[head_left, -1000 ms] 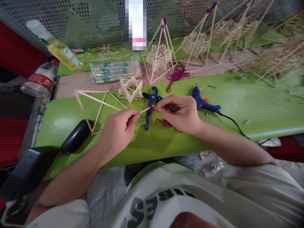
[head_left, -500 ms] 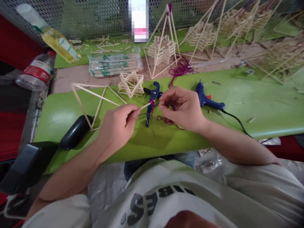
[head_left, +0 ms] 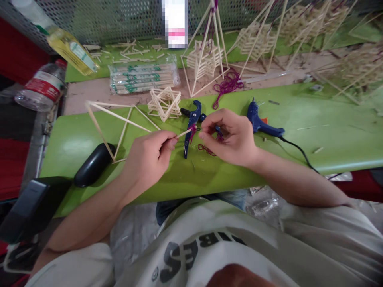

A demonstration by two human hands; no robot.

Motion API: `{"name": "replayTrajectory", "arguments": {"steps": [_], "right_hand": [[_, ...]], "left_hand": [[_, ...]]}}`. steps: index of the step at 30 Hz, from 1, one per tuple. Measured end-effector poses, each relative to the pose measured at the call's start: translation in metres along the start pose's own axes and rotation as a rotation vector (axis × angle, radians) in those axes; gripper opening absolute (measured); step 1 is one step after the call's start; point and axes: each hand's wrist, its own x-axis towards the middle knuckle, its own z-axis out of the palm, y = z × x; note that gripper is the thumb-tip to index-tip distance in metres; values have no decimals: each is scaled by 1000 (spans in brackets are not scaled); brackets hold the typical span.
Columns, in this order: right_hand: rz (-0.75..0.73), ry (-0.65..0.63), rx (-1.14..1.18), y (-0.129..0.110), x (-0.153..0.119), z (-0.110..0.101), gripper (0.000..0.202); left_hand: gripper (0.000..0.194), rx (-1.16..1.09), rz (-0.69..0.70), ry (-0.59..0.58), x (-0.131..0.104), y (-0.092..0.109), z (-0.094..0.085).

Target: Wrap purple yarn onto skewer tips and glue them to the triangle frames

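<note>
My left hand [head_left: 149, 157] is closed around a pyramid frame of thin wooden sticks [head_left: 118, 115]. The frame's tip points right, out past my thumb, with purple string [head_left: 193, 128] wound about it. Just right of that tip, my right hand [head_left: 231, 137] has thumb and forefinger pinched close together. A tiny dark loop shows by those fingertips, but what they grip is too small to make out. Loose purple string lies beneath my right hand. Behind the tip, a blue cutter [head_left: 187, 141] rests on the green table [head_left: 176, 181]. A small star-shaped stick lattice [head_left: 164, 104] sits further back.
A blue glue gun [head_left: 260, 123] lies to the right, its cord running off the front edge. Packaged sticks [head_left: 143, 77], finished stick pyramids [head_left: 205, 59] and a purple string tangle [head_left: 227, 85] stand behind. A black case [head_left: 94, 165] and bottles [head_left: 72, 52] are left.
The view has shifted slightly. My left hand keeps its hold on the stick frame. Beneath my right hand, less of the loose purple string shows on the table.
</note>
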Motion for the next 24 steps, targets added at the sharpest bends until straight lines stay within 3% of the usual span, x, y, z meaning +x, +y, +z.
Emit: {"name": "replayTrajectory", "arguments": {"steps": [4,14,24], "right_hand": [[-112,-22,-41,7,1,-1,21],[-123,-32,9,24,-9,3,23],[-245,55,83,24,-1,10,39]], "left_hand": [[20,2,-8,-6,0,1,-1],[19,-7,-27,-30,-1,3,-2],[22,-6,-64,-42,-1,5,-3]]}}
